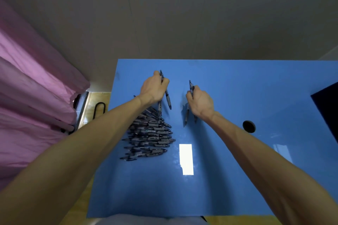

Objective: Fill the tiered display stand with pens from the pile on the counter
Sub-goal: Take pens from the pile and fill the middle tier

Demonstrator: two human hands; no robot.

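Note:
A pile of dark grey pens (149, 134) lies on the blue counter (228, 170), left of its middle. My left hand (153, 87) hovers just beyond the pile, closed around a couple of pens (167, 99) that hang point down. My right hand (200, 102) is a little to the right, also closed on a few pens (187, 116), their tips close to the counter. No tiered display stand is in view.
A round dark hole (249, 126) sits in the counter at the right. A dark flat object (327, 107) juts in at the right edge. Pink curtain fabric (33, 97) hangs on the left, with a black metal loop (99, 109) beside the counter's left edge.

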